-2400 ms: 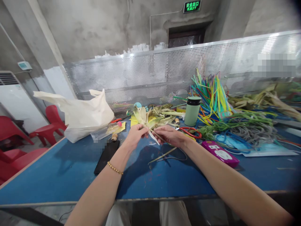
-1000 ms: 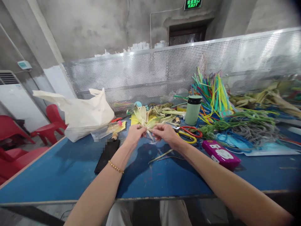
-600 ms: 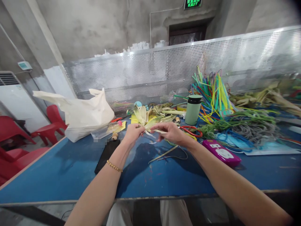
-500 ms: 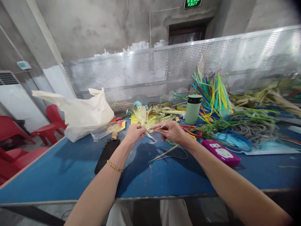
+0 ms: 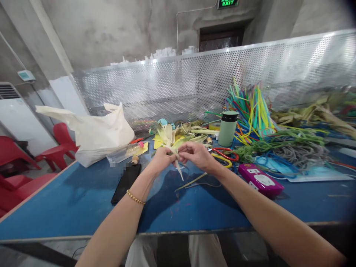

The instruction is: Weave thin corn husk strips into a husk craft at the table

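Pale, cream-green corn husks [image 5: 167, 135] are bunched and pinched in my left hand [image 5: 162, 159], a little above the table. A narrow pointed tail of husk hangs down below the fingers. From the other side, my right hand [image 5: 195, 155] is closed at the gathered neck of the bunch, fingertips pressed together beside my left fingers. It appears to grip the husk too, though the fingers partly hide the spot. Loose thin strips of husk [image 5: 191, 181] lie on the blue table [image 5: 91, 211] just below my hands.
To the left are a white plastic bag [image 5: 102, 128] and a black phone [image 5: 126, 184]. Right of my hands lie red-handled scissors [image 5: 228, 154], a green tumbler [image 5: 228, 129], a purple packet [image 5: 260, 180], tangled cords [image 5: 292, 150] and colourful pipe cleaners [image 5: 254, 111]. A perforated metal screen [image 5: 144, 85] stands behind.
My right hand has drawn in closer to my left, its fingers now curled at the husk's neck. The husk's tail now points more steeply down.
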A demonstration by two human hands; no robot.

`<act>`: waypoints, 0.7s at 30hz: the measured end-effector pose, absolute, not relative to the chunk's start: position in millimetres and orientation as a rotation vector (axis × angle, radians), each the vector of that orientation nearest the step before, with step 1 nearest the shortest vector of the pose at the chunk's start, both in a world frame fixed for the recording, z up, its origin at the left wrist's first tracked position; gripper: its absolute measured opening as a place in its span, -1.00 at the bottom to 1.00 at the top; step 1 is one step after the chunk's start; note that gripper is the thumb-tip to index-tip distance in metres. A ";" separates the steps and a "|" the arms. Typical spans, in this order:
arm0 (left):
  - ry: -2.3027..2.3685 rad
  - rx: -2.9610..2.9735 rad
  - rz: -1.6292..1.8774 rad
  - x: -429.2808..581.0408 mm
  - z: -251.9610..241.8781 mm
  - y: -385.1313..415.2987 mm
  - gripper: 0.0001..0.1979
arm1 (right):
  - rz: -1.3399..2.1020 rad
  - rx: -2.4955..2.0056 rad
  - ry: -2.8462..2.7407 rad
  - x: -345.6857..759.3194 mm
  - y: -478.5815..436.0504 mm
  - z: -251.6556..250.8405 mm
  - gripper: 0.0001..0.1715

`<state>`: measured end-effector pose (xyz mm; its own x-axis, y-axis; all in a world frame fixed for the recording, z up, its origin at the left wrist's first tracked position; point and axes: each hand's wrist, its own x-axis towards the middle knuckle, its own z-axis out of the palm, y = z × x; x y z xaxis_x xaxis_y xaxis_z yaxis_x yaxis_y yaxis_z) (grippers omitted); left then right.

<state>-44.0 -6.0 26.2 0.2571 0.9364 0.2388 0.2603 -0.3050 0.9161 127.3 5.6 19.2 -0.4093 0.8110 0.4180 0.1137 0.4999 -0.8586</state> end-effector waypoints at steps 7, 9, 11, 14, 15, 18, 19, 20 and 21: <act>1.174 1.607 1.097 -49.4 27.0 -2.7 -0.88 | 0.606 -0.592 -2.146 136.0 11.1 18.8 -0.76; 1.143 1.553 1.096 -51.5 25.5 -0.8 -0.88 | 0.350 -0.518 -2.207 135.4 10.9 20.3 -0.80; 1.100 1.502 1.099 -53.0 24.1 1.0 -0.89 | 0.207 -0.445 -2.237 134.4 9.9 21.9 -0.80; 1.059 1.421 1.098 -54.1 22.4 3.2 -0.92 | 0.137 -0.377 -2.255 133.5 8.0 22.8 -0.78; 1.041 1.388 1.097 -54.1 22.0 3.8 -0.92 | 0.111 -0.367 -2.254 133.4 7.5 22.6 -0.78; 0.983 1.303 1.090 -53.2 21.2 4.3 -0.90 | 0.017 -0.357 -2.224 133.1 6.0 22.3 -0.79; 0.969 1.289 1.085 -52.7 21.2 4.1 -0.89 | -0.018 -0.368 -2.217 132.9 5.2 22.6 -0.79; 0.962 1.288 1.083 -52.2 21.3 3.7 -0.88 | -0.050 -0.382 -2.215 132.5 4.2 23.1 -0.80; 0.961 1.299 1.084 -51.8 21.5 3.2 -0.88 | -0.077 -0.397 -2.212 132.0 3.1 23.9 -0.81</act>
